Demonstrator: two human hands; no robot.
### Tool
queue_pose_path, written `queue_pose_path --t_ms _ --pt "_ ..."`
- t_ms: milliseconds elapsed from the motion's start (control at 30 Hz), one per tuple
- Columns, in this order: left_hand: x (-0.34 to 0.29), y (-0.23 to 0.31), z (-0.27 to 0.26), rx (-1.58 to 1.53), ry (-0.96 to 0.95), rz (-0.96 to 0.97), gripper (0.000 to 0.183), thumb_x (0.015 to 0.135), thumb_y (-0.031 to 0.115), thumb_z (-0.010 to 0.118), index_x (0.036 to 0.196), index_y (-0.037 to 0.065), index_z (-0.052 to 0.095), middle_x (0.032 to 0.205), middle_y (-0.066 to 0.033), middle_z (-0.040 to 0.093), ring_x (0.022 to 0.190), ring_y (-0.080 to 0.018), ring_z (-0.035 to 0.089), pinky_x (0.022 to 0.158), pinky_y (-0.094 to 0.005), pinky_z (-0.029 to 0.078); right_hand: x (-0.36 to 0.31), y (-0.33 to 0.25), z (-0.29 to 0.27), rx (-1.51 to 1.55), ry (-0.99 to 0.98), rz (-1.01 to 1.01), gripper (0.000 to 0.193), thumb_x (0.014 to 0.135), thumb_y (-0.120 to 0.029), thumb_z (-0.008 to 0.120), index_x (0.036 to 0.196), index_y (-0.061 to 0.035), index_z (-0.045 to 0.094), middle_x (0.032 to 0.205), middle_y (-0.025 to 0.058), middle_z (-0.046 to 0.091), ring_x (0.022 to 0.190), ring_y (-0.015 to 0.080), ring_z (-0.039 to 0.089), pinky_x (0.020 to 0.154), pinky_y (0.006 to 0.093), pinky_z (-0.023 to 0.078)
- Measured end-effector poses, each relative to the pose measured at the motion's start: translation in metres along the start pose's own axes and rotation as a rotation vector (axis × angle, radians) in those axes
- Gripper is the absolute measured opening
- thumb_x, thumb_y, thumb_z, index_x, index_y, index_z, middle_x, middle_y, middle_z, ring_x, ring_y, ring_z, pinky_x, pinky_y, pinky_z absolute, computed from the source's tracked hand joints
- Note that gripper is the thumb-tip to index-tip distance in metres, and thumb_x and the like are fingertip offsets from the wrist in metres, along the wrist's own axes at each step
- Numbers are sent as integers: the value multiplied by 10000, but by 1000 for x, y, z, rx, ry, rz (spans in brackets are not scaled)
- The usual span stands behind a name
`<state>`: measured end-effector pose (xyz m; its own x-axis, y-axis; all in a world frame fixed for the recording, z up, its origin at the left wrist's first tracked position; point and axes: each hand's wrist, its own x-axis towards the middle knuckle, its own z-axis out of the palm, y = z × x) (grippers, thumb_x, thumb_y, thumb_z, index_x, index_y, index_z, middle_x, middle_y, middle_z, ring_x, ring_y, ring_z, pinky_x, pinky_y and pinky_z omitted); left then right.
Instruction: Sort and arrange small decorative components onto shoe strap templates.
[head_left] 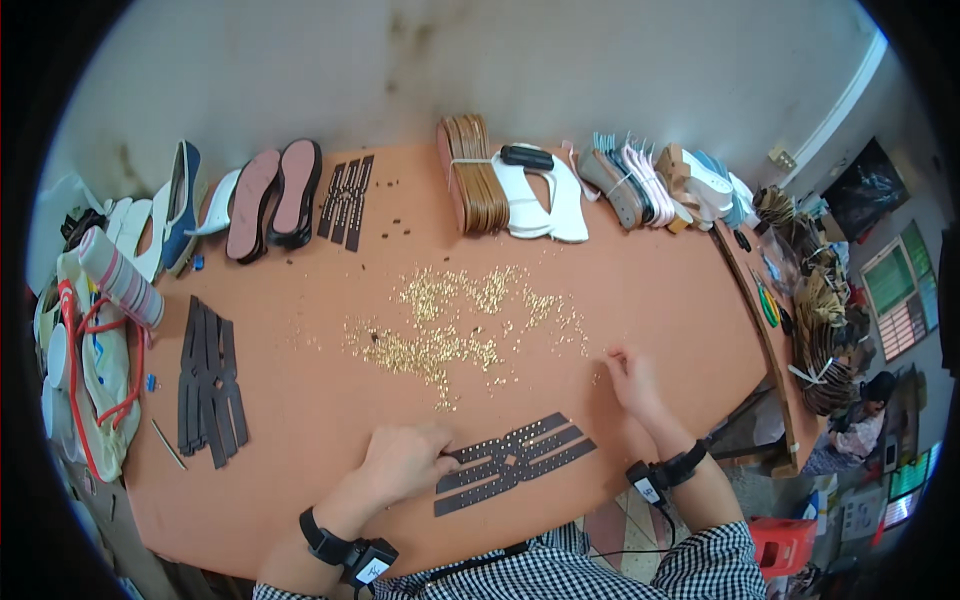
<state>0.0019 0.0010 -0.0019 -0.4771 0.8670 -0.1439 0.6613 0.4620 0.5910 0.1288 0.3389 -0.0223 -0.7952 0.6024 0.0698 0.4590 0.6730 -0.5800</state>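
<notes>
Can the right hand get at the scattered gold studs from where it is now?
Probably yes: the right hand rests on the table at the edge of the gold studs, with nothing lying between them.

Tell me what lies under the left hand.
The left hand rests on the end of a dark studded strap piece on the orange table. The strap's end beneath the fingers is covered, so it cannot be seen.

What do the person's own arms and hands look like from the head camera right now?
Both hands are bare, without gloves. The left hand and the right hand each have a black strap with a small black device at the wrist. Black-and-white checked sleeves cover the upper arms; a thin black cable runs from the right wrist device.
</notes>
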Motion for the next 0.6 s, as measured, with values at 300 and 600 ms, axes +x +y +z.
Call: queue_pose_path --t_ms 300,600 --pt "1 0 -2 4 -89 -30 249 801 354 635 864 113 630 878 -69 648 805 -282 640 657 -415 489 54 -3 11 -141 -32 -43 138 851 -99 565 940 -12 625 903 202 638 877 354 619 779 419 492" --pt "1 -3 3 22 -65 -15 269 796 382 660 857 124 622 830 -44 645 769 -254 636 638 -375 484 75 -8 17 -248 -62 -129 136 878 -132 555 933 -27 621 843 187 652 799 356 630 723 411 501"
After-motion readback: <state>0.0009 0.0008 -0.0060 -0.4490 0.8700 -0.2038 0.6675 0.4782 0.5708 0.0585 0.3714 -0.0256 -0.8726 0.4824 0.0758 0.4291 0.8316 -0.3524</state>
